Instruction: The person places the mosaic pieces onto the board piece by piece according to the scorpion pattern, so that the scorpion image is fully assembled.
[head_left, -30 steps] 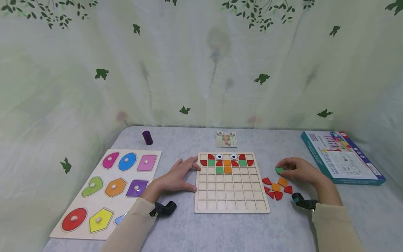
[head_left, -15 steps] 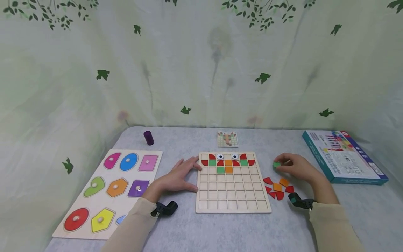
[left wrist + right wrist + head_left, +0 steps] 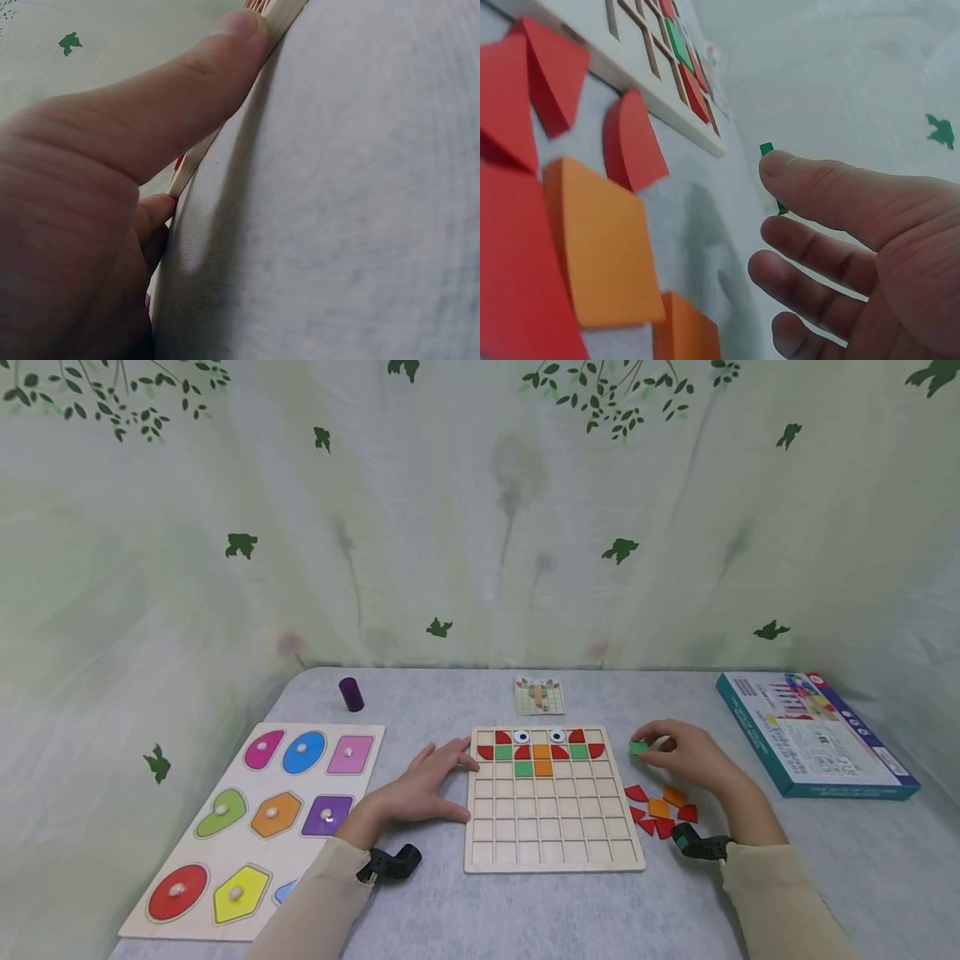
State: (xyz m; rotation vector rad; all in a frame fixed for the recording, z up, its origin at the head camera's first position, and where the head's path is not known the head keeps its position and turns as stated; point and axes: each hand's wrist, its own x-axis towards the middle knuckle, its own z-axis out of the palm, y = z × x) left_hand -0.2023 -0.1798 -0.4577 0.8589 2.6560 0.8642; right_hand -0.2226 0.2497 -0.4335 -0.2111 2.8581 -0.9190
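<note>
Pale wooden grid board [image 3: 555, 818], its far rows patterned with red, green and orange tiles [image 3: 541, 751] and black-and-white eyes [image 3: 521, 737]. To its right, a plain green piece [image 3: 638, 748] and loose pieces [image 3: 659, 808] in red and orange. Left: a whitish puzzle board [image 3: 285, 852] with multicoloured shapes [image 3: 177, 892] – magenta, blue, pink, green, orange, purple, red, yellow. Far left, a dark purple cylinder [image 3: 351, 694]. Beige sleeves [image 3: 772, 893]; mottled grey-blue tabletop [image 3: 570, 918]; pale green curtain [image 3: 420, 527] printed with dark green leaves [image 3: 620, 551].

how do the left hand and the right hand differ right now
Pose: the left hand has its fingers spread, while the right hand has its fingers bent in a pinch.
Contact: the left hand touches the left edge of the grid board; the right hand holds a green piece, apart from that board.
Shared: both are bare, each below a beige sleeve.
</note>
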